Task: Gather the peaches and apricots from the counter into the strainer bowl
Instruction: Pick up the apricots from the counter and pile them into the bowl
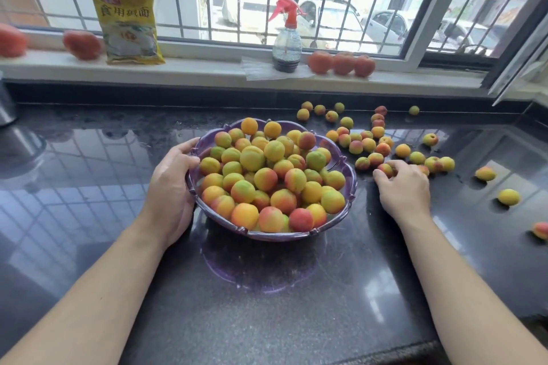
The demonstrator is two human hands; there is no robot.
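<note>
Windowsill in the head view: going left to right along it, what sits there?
Red fruit at the frame edge → second red fruit → yellow packet → spray bottle with red trigger → row of three red fruits.

Purple strainer bowl (348, 170), yellow-orange-red fruit (265, 179), black speckled counter (267, 305), red-topped spray bottle (287, 38).

Left hand (173, 184) grips heaped strainer bowl (350, 184) rim; right hand (404, 187) fingers curl over counter fruit (385, 169).
</note>
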